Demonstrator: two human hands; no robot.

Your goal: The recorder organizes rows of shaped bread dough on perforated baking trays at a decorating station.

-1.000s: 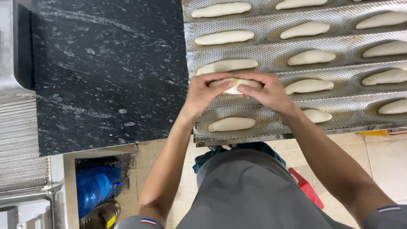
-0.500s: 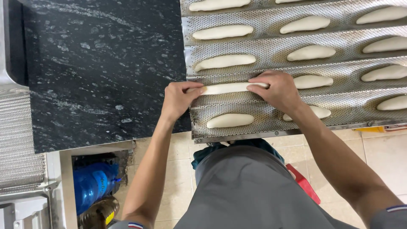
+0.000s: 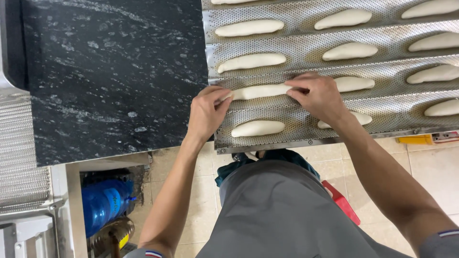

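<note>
Hands: left hand (image 3: 206, 111) pinches dough strip (image 3: 260, 91) end, right hand (image 3: 319, 94) presses other end, on perforated tray (image 3: 306, 122).

Dark speckled stone worktop (image 3: 110, 71), with perforated metal baking tray (image 3: 306, 138) lying on its right side, carrying rows of long dough pieces (image 3: 257, 128).

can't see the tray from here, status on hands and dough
Left hand pinching dough end. Right hand pressing other end. Dough lying in tray groove. Nothing in the way.
</note>
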